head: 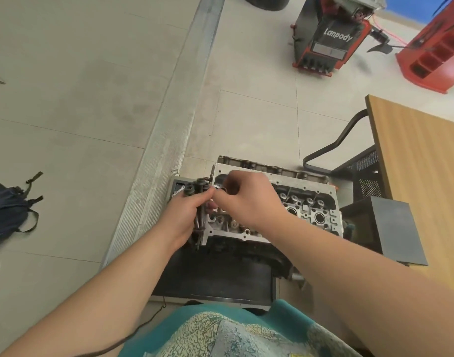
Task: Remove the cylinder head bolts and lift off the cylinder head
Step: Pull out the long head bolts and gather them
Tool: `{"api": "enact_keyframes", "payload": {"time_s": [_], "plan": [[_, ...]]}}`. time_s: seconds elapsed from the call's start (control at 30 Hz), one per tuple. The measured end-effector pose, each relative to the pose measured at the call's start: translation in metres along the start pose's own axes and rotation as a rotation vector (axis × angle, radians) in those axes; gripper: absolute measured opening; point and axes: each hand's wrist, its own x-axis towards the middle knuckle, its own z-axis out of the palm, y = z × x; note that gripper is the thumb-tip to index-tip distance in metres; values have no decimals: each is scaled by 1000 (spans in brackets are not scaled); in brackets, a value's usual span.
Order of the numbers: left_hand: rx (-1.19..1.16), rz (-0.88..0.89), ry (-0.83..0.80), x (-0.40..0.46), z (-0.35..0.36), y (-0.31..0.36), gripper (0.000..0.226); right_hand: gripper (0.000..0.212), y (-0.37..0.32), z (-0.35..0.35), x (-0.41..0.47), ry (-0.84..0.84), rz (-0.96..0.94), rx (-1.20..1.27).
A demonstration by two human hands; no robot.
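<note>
The aluminium cylinder head [308, 207] sits on the engine block, which stands on a dark stand [215, 276] on the floor. My left hand [182, 217] grips a bundle of several long dark head bolts [197, 191], heads up, at the head's left end. My right hand [246, 199] reaches over the head's left part, and its fingertips pinch at something small beside the bolt heads; what they pinch is hidden by the fingers. Valve springs and round bores show on the head's right half.
A wooden-topped table [421, 161] with a black frame stands to the right, a grey box [385, 228] below it. A dark backpack [7, 210] lies at the left. A metal floor channel [174, 124] runs diagonally. Red workshop machines [331, 39] stand far back.
</note>
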Motion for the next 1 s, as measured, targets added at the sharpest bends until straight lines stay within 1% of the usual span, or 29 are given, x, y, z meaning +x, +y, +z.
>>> {"api": "enact_keyframes", "payload": {"time_s": [0.07,0.13,0.23,0.33,0.37,0.4,0.47,0.5,0.53,0.6,0.67,0.8,0.9,1.0], "plan": [[-48,8,-150,0,13,7,21,21,-3,-15,9,-87,-14,-30],[-178,-70,-235,1,26,11,28,23,0,-23,13,-96,7,31],[-387,-228,-229,2,41,7,31,31,14,-24,13,-41,4,38],[-555,-297,-172,5,45,0,31,38,42,-18,6,63,106,65],[-593,-316,-152,6,45,-2,30,37,54,-15,2,70,158,11],[-611,-326,-133,7,44,-4,29,35,66,-11,-2,27,202,-107],[-590,-318,-101,9,42,-7,27,32,86,2,-14,-133,252,-352],[-576,-313,-92,9,42,-8,26,34,93,9,-19,-188,260,-421],[-568,-312,-86,9,42,-8,26,36,97,16,-23,-209,262,-453],[-548,-315,-75,8,45,-7,26,36,100,28,-27,-167,263,-462],[-490,-312,-65,8,47,-4,21,32,99,37,-26,-108,245,-478],[-388,-315,-67,9,50,-2,16,23,95,44,-20,-85,260,-547],[-378,-295,-98,11,51,-2,17,37,96,46,-15,-70,279,-591],[-356,-276,-114,14,53,-4,18,41,96,49,-12,-58,282,-590]]}}
